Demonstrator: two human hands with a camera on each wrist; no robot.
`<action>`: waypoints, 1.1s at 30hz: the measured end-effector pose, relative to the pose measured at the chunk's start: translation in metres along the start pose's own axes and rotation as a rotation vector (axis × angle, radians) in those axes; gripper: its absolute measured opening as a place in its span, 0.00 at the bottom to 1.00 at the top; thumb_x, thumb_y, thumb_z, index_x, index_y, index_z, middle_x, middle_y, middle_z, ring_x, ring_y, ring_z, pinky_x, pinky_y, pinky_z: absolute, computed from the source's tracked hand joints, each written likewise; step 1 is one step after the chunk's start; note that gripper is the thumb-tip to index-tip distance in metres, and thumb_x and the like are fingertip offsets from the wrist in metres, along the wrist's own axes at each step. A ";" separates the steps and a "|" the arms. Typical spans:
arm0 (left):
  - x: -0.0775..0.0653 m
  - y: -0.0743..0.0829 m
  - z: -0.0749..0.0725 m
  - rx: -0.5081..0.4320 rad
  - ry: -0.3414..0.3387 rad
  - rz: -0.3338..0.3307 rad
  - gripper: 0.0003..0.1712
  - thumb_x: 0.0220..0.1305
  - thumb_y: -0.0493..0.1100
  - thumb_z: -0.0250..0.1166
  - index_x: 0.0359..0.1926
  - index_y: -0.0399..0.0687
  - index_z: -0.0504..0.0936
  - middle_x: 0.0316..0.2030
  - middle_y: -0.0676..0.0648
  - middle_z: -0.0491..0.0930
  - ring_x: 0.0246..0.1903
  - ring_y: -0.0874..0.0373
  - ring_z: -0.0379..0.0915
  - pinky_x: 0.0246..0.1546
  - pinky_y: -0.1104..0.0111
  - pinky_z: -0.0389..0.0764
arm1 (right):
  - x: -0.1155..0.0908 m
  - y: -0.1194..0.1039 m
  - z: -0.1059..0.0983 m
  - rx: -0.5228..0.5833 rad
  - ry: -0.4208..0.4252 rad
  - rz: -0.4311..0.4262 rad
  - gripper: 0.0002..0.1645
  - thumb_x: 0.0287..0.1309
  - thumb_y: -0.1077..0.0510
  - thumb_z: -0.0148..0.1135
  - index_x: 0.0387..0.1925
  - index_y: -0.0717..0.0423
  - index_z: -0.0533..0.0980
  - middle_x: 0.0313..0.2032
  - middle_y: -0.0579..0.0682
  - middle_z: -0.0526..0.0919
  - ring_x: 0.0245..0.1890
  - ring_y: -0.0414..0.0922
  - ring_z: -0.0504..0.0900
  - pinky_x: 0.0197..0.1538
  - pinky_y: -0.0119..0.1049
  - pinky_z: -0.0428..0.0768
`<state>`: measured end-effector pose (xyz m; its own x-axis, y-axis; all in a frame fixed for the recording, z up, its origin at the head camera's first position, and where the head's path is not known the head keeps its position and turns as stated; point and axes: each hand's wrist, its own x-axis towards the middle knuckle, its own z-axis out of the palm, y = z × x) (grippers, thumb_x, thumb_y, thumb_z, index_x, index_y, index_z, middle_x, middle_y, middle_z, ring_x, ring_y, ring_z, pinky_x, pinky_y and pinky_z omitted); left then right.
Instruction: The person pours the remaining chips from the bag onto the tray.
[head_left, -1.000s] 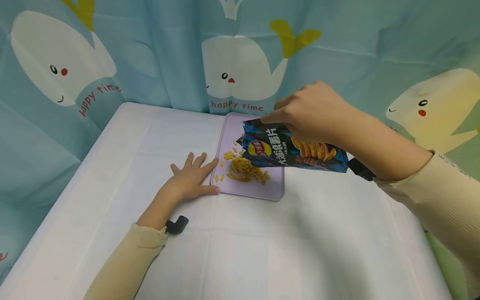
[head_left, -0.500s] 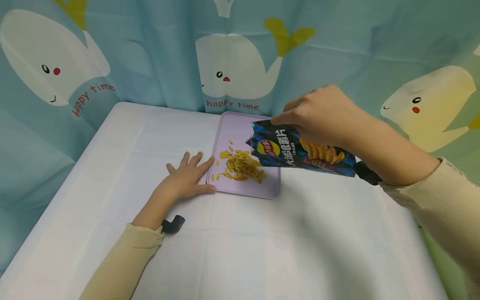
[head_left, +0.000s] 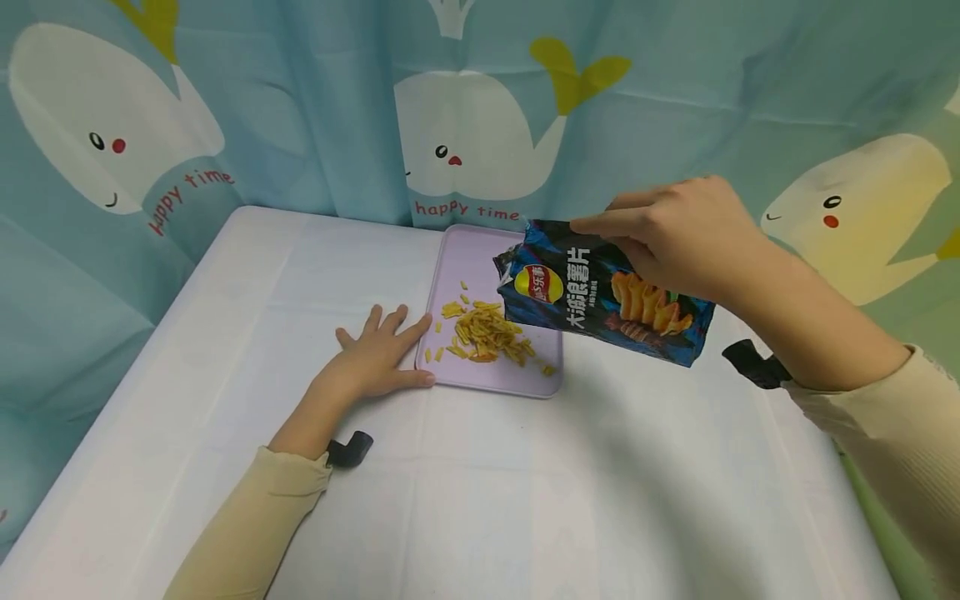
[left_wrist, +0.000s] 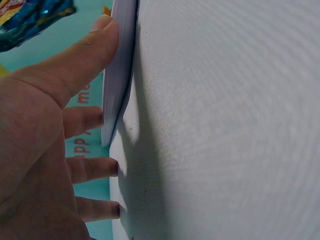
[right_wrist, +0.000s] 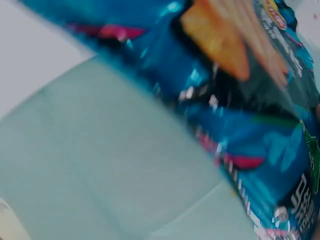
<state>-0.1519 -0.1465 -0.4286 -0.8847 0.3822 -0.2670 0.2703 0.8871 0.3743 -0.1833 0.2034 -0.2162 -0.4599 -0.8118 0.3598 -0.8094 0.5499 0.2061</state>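
My right hand (head_left: pixel 682 237) grips a blue and black chip bag (head_left: pixel 581 287) by its upper edge, holding it sideways above the right side of a lilac tray (head_left: pixel 480 258). The bag's torn end faces left, over the tray. Broken yellow chips (head_left: pixel 487 333) lie in a loose pile on the tray. With fingers spread, my left hand (head_left: pixel 375 358) rests at the tray's left edge, its thumb at the near left corner. In the left wrist view the left thumb tip touches the tray's side (left_wrist: pixel 120 65). Bag printing (right_wrist: pixel 230 100) fills much of the right wrist view.
A white cloth (head_left: pixel 465 500) covers the table. Behind it hangs a blue curtain (head_left: pixel 322 108) with whale prints, close to the tray's far edge. A black wrist mount sits on each forearm.
My right hand and the bag have shifted right, and the bag's torn end has tipped up. A chip piece now lies near the tray's near right corner. The left hand stays at the tray.
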 end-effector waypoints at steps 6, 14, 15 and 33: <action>0.001 -0.001 0.000 0.004 -0.003 -0.003 0.56 0.57 0.71 0.65 0.79 0.57 0.52 0.78 0.34 0.44 0.74 0.25 0.31 0.53 0.17 0.39 | -0.040 0.008 0.014 0.214 0.178 0.172 0.23 0.55 0.71 0.66 0.52 0.53 0.85 0.38 0.52 0.90 0.18 0.34 0.67 0.22 0.28 0.62; 0.000 0.001 -0.001 -0.009 -0.009 -0.007 0.56 0.57 0.71 0.66 0.79 0.58 0.52 0.78 0.35 0.44 0.74 0.26 0.30 0.54 0.18 0.38 | -0.105 -0.004 0.057 0.565 0.508 0.517 0.18 0.55 0.76 0.62 0.49 0.68 0.83 0.34 0.37 0.87 0.26 0.28 0.76 0.33 0.17 0.73; 0.000 0.001 -0.001 -0.009 -0.008 -0.007 0.56 0.57 0.71 0.66 0.79 0.58 0.52 0.78 0.35 0.44 0.74 0.26 0.30 0.54 0.18 0.38 | -0.112 -0.007 0.063 0.633 0.567 0.545 0.17 0.56 0.76 0.61 0.48 0.72 0.82 0.33 0.38 0.87 0.27 0.30 0.77 0.33 0.18 0.74; -0.001 0.003 -0.002 0.007 -0.019 -0.010 0.56 0.59 0.71 0.64 0.80 0.57 0.50 0.78 0.34 0.44 0.74 0.25 0.30 0.54 0.17 0.39 | -0.174 -0.046 0.130 1.496 1.466 1.259 0.21 0.58 0.73 0.65 0.54 0.68 0.78 0.30 0.55 0.82 0.32 0.46 0.83 0.35 0.32 0.84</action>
<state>-0.1505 -0.1445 -0.4254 -0.8798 0.3785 -0.2874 0.2644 0.8923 0.3658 -0.1136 0.2938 -0.4067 -0.8076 0.5897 0.0082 -0.3833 -0.5143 -0.7672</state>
